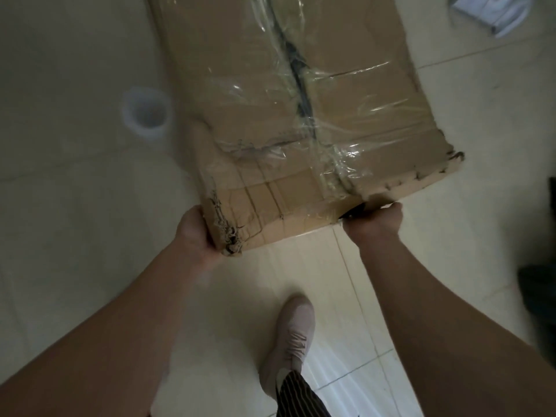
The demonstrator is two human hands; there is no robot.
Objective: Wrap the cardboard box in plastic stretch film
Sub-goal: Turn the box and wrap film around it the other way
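The cardboard box fills the upper centre of the frame and runs out past the top edge, with clear stretch film already lying wrinkled across its top face. Your left hand clamps the torn near-left corner, fingers wrapped under the edge and out of sight. Your right hand grips the near edge further right, knuckles curled around it. A blurred roll of film stands on the tiled floor at left, apart from the box. Your pink shoe is at bottom centre.
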